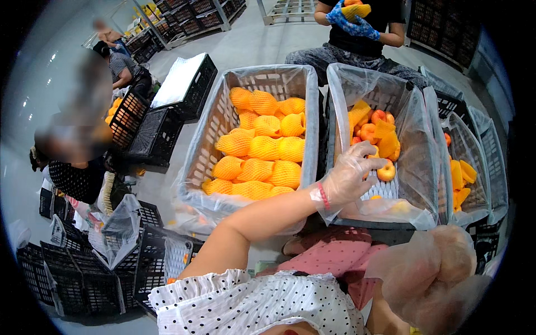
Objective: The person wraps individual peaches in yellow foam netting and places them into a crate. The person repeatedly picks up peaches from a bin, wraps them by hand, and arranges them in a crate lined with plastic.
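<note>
My left hand (351, 173), in a clear plastic glove, reaches into a plastic-lined crate (418, 180) on the right. Its curled, spread fingers are over peaches beside a bare yellow-red peach (386, 171); whether they grip one is hidden. More bare peaches and yellow foam net sleeves (387, 138) lie farther back in this crate, above a white textured liner (379, 190). To its left, another lined crate (312, 125) holds rows of fruit in yellow foam nets (264, 148). At the lower right, my right hand (444, 268) appears as a blurred, plastic-covered shape; its fingers cannot be made out.
Across the crates sits a person in blue patterned gloves (354, 25), holding fruit and a foam net. Further lined crates (481, 167) stand at the right. Black crates (155, 130) and co-workers are on the left, with stacked crates (83, 276) at the lower left.
</note>
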The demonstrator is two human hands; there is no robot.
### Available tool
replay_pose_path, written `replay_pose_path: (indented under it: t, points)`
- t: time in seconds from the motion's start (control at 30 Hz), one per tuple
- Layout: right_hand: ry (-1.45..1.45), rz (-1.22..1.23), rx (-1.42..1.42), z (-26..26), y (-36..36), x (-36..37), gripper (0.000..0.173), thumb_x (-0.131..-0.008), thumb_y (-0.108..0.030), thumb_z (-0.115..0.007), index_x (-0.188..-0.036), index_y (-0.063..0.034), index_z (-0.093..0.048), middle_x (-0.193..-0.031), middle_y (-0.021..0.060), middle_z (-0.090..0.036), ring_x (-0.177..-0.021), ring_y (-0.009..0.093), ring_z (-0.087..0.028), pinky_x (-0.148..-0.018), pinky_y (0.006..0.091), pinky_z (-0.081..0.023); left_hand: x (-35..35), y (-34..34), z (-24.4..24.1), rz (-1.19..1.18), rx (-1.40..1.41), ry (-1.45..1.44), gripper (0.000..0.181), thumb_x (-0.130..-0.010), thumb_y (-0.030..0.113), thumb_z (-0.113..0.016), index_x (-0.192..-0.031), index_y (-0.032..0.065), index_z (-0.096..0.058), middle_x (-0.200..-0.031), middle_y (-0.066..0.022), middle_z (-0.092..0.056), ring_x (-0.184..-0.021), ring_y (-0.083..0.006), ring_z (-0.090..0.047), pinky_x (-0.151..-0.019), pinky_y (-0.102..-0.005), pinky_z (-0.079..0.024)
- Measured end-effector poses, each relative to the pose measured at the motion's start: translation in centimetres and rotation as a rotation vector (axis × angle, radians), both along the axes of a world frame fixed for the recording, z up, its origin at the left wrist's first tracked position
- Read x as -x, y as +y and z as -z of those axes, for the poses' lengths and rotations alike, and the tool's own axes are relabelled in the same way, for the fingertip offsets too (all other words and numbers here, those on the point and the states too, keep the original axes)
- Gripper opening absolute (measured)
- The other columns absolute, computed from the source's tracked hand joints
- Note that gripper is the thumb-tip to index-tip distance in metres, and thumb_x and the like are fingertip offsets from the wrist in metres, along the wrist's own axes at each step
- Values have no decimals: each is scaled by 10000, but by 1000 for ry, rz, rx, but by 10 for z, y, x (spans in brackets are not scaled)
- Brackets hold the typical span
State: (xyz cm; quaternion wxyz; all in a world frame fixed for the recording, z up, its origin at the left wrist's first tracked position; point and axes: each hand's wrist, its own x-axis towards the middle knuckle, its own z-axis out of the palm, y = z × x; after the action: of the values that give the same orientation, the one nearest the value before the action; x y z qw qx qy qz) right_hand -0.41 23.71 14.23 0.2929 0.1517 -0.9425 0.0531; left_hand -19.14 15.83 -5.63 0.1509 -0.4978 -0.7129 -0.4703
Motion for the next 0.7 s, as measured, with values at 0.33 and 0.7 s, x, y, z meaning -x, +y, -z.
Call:
replay_pose_path:
  t: [0.33,0.7]
  points:
    - [546,-155,348,100,39,91,44,-884,-59,-578,-920,-34,-578,-812,120,-617,-704,251,-595,-637,340,-467,2,1,7,-78,-56,-55,374,-719,47,-681,-1081,108,-614,-1053,-141,-536,-1010,-344,-558,-857,-422,-482]
    - [-525,745,418,339,199,268,726,-685,-236,-739,-1362,-159,-488,-1320,227,-496,-1180,460,-491,-956,444,-445,2,7,16,-102,-60,100,426,-741,14,-626,-1155,103,-585,-1082,-150,-538,-1008,-350,-556,-888,-426,-470]
